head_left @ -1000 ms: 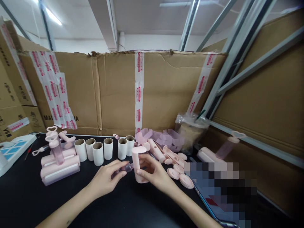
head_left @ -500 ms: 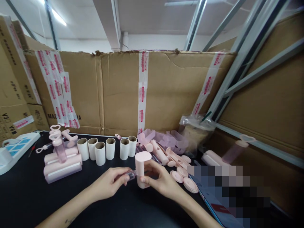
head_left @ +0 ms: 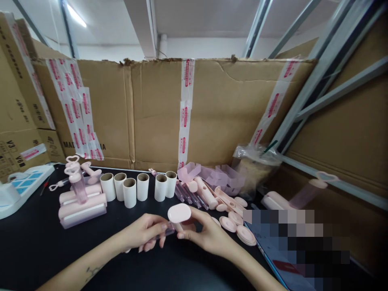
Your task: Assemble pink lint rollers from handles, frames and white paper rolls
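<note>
My right hand [head_left: 204,230] is closed around a pale pink lint roller housing [head_left: 179,213], its rounded end cap tilted up towards me. My left hand [head_left: 148,232] grips a translucent purple handle [head_left: 169,229], whose end meets the side of the housing. My fingers hide most of the handle, and I cannot tell how firmly the two parts are joined. Just beyond my hands lie several loose purple handles [head_left: 189,197] and pink shell pieces [head_left: 206,194]. Round pink end caps [head_left: 246,235] are to the right of my right hand.
Several white paper rolls [head_left: 129,193] stand behind my left hand. Lint rollers with heart-topped handles [head_left: 82,212] lie at the left, another [head_left: 274,202] at the right. Purple translucent covers [head_left: 212,178] and a plastic bag [head_left: 256,169] sit before the cardboard wall [head_left: 157,113]. A phone [head_left: 281,258] lies right.
The pink housing has tipped and dropped slightly, showing more of its end cap. My left hand has turned, its fingers curling lower around the handle. The camera view has shifted a little.
</note>
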The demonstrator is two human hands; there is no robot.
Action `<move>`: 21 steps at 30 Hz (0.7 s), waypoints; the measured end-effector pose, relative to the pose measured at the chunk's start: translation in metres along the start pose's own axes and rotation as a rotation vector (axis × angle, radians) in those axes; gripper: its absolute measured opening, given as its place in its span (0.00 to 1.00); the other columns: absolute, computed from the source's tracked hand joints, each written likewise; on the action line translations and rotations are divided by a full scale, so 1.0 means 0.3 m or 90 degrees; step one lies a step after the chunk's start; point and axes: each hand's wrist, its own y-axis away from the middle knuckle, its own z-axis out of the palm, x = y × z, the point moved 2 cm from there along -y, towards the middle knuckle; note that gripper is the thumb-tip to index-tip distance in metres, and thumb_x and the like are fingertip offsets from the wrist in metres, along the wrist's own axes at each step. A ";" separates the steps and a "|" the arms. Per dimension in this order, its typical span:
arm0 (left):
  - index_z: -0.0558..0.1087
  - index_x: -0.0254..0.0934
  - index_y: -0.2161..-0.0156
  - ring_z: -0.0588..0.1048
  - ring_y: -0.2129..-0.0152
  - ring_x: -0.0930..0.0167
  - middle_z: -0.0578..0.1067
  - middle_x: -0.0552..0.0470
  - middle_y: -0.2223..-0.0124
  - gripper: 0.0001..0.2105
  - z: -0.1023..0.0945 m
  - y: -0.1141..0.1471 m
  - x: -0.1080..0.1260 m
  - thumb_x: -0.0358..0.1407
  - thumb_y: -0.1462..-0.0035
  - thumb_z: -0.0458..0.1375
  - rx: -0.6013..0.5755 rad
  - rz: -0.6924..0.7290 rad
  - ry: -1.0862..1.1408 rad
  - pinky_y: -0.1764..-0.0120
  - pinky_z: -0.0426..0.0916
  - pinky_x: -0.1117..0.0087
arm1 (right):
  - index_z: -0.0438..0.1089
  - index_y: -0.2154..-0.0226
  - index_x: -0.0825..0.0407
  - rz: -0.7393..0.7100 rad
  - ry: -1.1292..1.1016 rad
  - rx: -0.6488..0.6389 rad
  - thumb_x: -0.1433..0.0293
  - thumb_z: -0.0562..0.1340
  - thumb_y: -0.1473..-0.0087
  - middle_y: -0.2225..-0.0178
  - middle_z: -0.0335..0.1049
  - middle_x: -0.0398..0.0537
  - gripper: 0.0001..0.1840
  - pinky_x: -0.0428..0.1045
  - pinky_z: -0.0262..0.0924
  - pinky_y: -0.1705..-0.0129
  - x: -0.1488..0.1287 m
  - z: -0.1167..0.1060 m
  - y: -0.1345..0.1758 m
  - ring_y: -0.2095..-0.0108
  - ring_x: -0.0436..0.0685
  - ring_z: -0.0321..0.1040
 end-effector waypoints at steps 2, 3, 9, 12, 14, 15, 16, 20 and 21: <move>0.64 0.34 0.55 0.65 0.84 0.80 0.70 0.53 0.68 0.20 -0.005 0.000 0.000 0.48 0.45 0.54 0.029 0.060 -0.019 0.83 0.58 0.79 | 0.70 0.60 0.52 0.026 -0.053 -0.008 0.59 0.68 0.56 0.64 0.73 0.47 0.21 0.49 0.65 0.65 -0.011 -0.001 -0.004 0.66 0.57 0.69; 0.64 0.34 0.55 0.66 0.81 0.78 0.69 0.53 0.67 0.20 -0.008 0.003 0.004 0.45 0.47 0.58 0.058 0.093 -0.044 0.80 0.60 0.79 | 0.69 0.58 0.52 0.037 -0.080 -0.013 0.60 0.67 0.55 0.63 0.73 0.47 0.22 0.49 0.65 0.64 -0.016 0.000 -0.006 0.65 0.56 0.69; 0.69 0.34 0.65 0.63 0.78 0.75 0.65 0.56 0.72 0.08 -0.003 0.029 0.050 0.39 0.43 0.54 0.191 0.154 -0.358 0.73 0.59 0.74 | 0.68 0.60 0.55 0.116 -0.190 0.014 0.59 0.68 0.57 0.72 0.70 0.44 0.23 0.47 0.60 0.69 0.001 0.022 -0.009 0.73 0.51 0.66; 0.68 0.35 0.64 0.65 0.76 0.74 0.65 0.55 0.71 0.08 0.006 0.040 0.059 0.38 0.40 0.51 0.197 0.203 -0.465 0.72 0.59 0.73 | 0.67 0.64 0.55 0.135 -0.231 0.016 0.59 0.69 0.59 0.74 0.67 0.41 0.22 0.46 0.57 0.71 0.017 0.035 -0.010 0.75 0.49 0.63; 0.68 0.35 0.61 0.66 0.76 0.73 0.66 0.54 0.70 0.09 0.008 0.045 0.058 0.38 0.39 0.50 0.199 0.216 -0.502 0.72 0.59 0.73 | 0.67 0.64 0.55 0.137 -0.247 0.017 0.60 0.70 0.59 0.74 0.66 0.41 0.22 0.45 0.57 0.71 0.018 0.040 -0.010 0.74 0.49 0.63; 0.68 0.35 0.60 0.66 0.75 0.73 0.66 0.54 0.70 0.09 0.007 0.047 0.057 0.39 0.39 0.50 0.201 0.221 -0.516 0.71 0.60 0.73 | 0.67 0.64 0.55 0.136 -0.252 0.020 0.60 0.70 0.59 0.73 0.66 0.41 0.22 0.46 0.57 0.71 0.017 0.042 -0.009 0.74 0.49 0.63; 0.68 0.35 0.58 0.67 0.75 0.73 0.67 0.53 0.69 0.10 0.007 0.047 0.055 0.39 0.39 0.49 0.203 0.226 -0.527 0.71 0.60 0.73 | 0.67 0.64 0.55 0.135 -0.256 0.024 0.59 0.69 0.58 0.73 0.66 0.41 0.22 0.46 0.57 0.71 0.015 0.046 -0.009 0.74 0.49 0.63; 0.66 0.37 0.53 0.68 0.72 0.71 0.68 0.51 0.65 0.12 0.006 0.040 0.045 0.40 0.38 0.48 0.213 0.235 -0.548 0.68 0.63 0.71 | 0.67 0.62 0.54 0.139 -0.244 0.045 0.57 0.69 0.58 0.73 0.66 0.42 0.24 0.47 0.59 0.70 0.020 0.053 -0.010 0.74 0.50 0.65; 0.66 0.37 0.53 0.68 0.72 0.71 0.68 0.51 0.64 0.12 0.006 0.035 0.041 0.40 0.38 0.48 0.214 0.229 -0.532 0.68 0.63 0.71 | 0.67 0.61 0.54 0.139 -0.241 0.037 0.57 0.68 0.58 0.73 0.66 0.42 0.24 0.47 0.60 0.70 0.023 0.050 -0.012 0.73 0.50 0.66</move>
